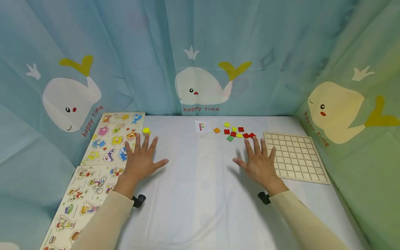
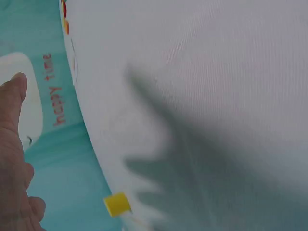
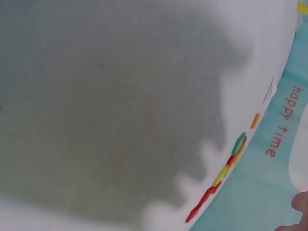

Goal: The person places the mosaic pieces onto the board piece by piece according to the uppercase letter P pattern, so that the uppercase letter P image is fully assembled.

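Note:
Both hands hover over the white table with fingers spread, and neither holds anything. My left hand (image 1: 141, 162) is nearest a small yellow block (image 1: 146, 131), just past its fingertips; the left wrist view shows that yellow block (image 2: 117, 204) too. My right hand (image 1: 260, 163) is beside a wooden grid board (image 1: 297, 156), its fingertips pointing at a loose group of flat coloured tiles. Among them are red tiles (image 1: 241, 129), yellow tiles (image 1: 226, 124), a green tile (image 1: 230, 138) and an orange tile (image 1: 217, 130). In the right wrist view only fingertips (image 3: 301, 202) of that hand show.
A small printed card (image 1: 202, 126) lies at the back centre. Two picture puzzle boards, one with sea animals (image 1: 107, 139) and one with people (image 1: 78, 205), line the left side, partly under the left arm. A whale-print curtain (image 1: 200, 41) encloses the table's back and sides.

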Demonstrator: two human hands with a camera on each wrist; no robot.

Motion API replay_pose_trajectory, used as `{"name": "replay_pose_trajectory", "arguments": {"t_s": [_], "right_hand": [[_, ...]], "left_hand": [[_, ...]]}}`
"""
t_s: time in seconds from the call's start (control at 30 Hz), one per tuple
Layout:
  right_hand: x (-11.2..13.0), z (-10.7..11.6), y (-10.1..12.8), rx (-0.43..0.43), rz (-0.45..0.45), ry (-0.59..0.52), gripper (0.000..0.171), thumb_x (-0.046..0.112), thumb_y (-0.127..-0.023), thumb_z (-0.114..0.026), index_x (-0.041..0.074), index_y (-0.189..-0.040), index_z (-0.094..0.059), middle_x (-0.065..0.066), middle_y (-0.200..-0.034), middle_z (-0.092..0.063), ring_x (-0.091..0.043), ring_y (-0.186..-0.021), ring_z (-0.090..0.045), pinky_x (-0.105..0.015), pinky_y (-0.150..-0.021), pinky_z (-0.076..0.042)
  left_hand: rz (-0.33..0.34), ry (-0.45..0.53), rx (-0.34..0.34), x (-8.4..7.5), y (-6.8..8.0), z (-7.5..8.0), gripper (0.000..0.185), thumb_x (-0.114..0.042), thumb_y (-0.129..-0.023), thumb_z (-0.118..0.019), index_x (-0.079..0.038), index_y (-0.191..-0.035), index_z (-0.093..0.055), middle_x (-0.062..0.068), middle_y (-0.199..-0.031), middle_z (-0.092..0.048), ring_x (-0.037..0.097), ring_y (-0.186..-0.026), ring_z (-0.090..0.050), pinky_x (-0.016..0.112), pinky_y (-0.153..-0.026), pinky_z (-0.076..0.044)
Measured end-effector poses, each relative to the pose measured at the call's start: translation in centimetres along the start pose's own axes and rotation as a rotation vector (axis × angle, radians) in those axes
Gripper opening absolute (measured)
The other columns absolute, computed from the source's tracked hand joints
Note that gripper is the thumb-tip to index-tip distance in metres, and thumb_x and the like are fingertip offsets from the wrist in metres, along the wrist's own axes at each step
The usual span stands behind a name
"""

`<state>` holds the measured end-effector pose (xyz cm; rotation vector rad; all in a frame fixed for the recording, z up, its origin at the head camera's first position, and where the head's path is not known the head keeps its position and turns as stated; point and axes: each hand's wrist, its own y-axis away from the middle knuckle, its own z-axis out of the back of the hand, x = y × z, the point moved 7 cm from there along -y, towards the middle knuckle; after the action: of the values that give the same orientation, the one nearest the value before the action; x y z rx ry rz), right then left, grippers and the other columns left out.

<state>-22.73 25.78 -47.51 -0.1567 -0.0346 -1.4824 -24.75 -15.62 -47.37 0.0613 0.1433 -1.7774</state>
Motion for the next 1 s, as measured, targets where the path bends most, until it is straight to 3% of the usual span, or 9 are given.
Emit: {"name": "replay_pose_trajectory", "arguments": {"t_s": [0.17,0.47,0.7,0.83,1.0], "right_hand": [[-2.1,-0.3,0.5,0.030,-0.039,-0.027,0.096,0.077,-0.088,-0.039,0.017,-0.158,-0.014,-0.018,-0.164,-0.004,-0.043,-0.150,0.007,-0.079,-0.109,0.004],[-10.7,-0.7,2.5,0.083,-0.124,-0.069,0.090,0.068,-0.094,-0.040,0.011,-0.158,-0.012,-0.027,-0.161,-0.004,-0.055,-0.145,0.000,-0.085,-0.102,0.001],[-17.0,-1.7,4.3,0.265,-0.217,-0.160,0.096,0.069,-0.094,-0.033,0.005,-0.157,-0.001,-0.034,-0.158,0.007,-0.062,-0.140,0.008,-0.087,-0.096,0.004],[-16.9,-1.8,4.8,0.345,-0.233,-0.180,0.098,0.071,-0.094,-0.031,0.001,-0.156,0.000,-0.035,-0.157,0.007,-0.063,-0.139,0.008,-0.086,-0.098,0.003],[-14.8,-1.2,5.7,0.361,-0.253,-0.150,0.101,0.073,-0.093,-0.031,-0.003,-0.154,-0.005,-0.038,-0.155,0.001,-0.066,-0.136,0.002,-0.085,-0.101,-0.006]], "left_hand": [[-0.084,0.008,0.031,-3.7,-0.1,-1.7,0.096,-0.079,-0.083,-0.046,-0.022,-0.157,-0.022,0.012,-0.164,-0.016,0.037,-0.152,0.004,0.069,-0.117,0.007],[-0.314,0.041,0.148,-14.8,0.1,-5.4,0.089,-0.075,-0.088,-0.041,-0.024,-0.157,-0.019,0.007,-0.164,-0.015,0.031,-0.153,-0.001,0.059,-0.123,-0.005],[-0.482,0.032,0.263,-21.7,0.2,-7.7,0.091,-0.076,-0.087,-0.039,-0.025,-0.158,-0.015,0.004,-0.166,-0.010,0.028,-0.153,0.002,0.054,-0.125,-0.006],[-0.546,0.025,0.290,-24.3,0.2,-8.2,0.091,-0.075,-0.087,-0.040,-0.024,-0.158,-0.015,0.003,-0.166,-0.010,0.026,-0.153,-0.001,0.052,-0.125,-0.007],[-0.611,-0.002,0.299,-26.6,0.3,-8.6,0.092,-0.076,-0.088,-0.038,-0.023,-0.158,-0.014,0.002,-0.166,-0.009,0.024,-0.153,-0.003,0.048,-0.126,-0.009]]}}
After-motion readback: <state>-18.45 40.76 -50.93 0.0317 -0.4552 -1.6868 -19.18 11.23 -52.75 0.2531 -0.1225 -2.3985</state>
